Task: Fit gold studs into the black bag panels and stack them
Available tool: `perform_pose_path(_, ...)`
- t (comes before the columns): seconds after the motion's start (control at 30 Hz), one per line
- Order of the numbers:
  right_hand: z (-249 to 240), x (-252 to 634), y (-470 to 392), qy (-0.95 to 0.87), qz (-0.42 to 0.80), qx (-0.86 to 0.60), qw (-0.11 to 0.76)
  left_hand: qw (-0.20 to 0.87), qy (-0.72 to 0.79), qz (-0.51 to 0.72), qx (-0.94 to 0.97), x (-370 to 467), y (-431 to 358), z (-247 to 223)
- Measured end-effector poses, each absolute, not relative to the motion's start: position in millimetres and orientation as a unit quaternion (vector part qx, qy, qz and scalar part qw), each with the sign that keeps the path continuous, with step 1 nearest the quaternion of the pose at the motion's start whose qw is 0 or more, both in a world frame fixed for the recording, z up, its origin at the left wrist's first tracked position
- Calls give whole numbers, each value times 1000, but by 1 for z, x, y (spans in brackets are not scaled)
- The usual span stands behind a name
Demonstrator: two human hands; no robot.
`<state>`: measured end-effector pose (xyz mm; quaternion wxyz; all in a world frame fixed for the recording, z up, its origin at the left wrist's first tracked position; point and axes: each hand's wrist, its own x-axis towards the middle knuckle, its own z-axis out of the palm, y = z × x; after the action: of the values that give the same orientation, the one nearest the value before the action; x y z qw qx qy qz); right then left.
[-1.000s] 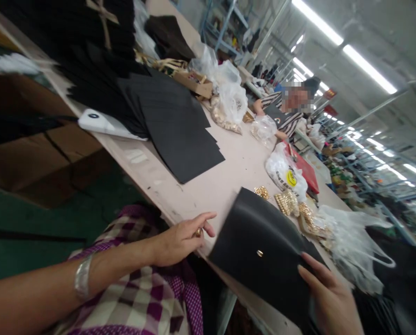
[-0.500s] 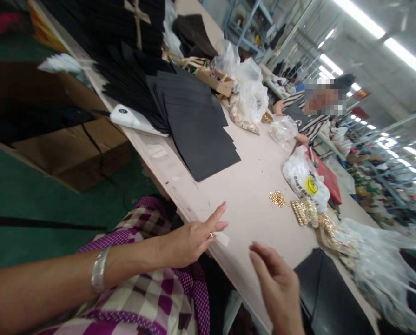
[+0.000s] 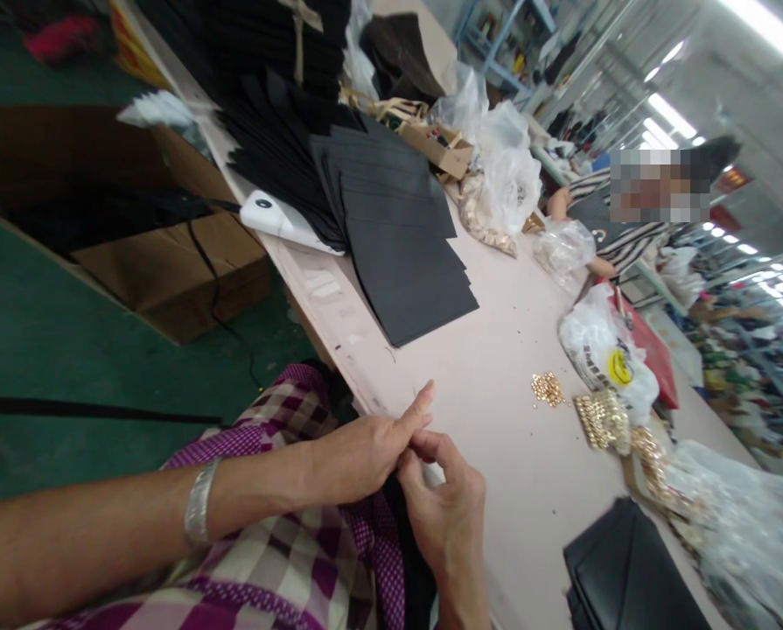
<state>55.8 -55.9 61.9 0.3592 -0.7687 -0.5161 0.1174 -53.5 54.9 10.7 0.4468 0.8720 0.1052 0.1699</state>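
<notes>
My left hand [image 3: 368, 455] is over the table's near edge, its thumb stretched out and its other fingers partly hidden. A silvery bracelet [image 3: 199, 503] circles the left wrist. My right hand [image 3: 447, 503] is bent into a pinch, its thumb and forefinger meeting at the fingers of the left hand. Whatever lies between those fingertips is hidden. To the right on the table [image 3: 496, 385] are a small heap of gold-coloured metal pieces [image 3: 547, 389] and a bag of similar pieces [image 3: 602, 420]. A folded black piece [image 3: 627, 569] rests at the lower right.
Black flat sheets [image 3: 408, 254] are fanned out on the table beside a white device [image 3: 290, 223]. Plastic bags [image 3: 607, 346] line the far side, where a person [image 3: 627, 210] sits. An open cardboard box [image 3: 174, 271] stands on the floor at left.
My right hand has moved left, and its fingertips now meet my left hand. The left hand stays nearly in place. The whole view has shifted slightly, with table items appearing further right.
</notes>
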Motion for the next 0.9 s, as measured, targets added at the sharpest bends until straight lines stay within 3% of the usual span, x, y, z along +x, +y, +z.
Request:
perform_pose_path(0.2,58,48,-43,-491,69,-789,363,432,105,194,874,-54,57,8)
perform_pose_path(0.37,54,45,-26,-479,102,-787,376,441,114,199,868,-54,65,11)
perform_pose_path(0.53,60,62,4,-474,244,-736,416,554,198,223,777,-63,94,28)
perform_pose_path(0.67,56,101,58,-484,206,-735,426,711,301,265,577,-74,123,41)
perform_pose_path(0.77,48,125,113,-539,134,-734,391,746,355,271,494,-85,136,42)
perform_pose_path(0.9,40,135,160,-646,14,-721,250,734,414,258,473,-100,137,32)
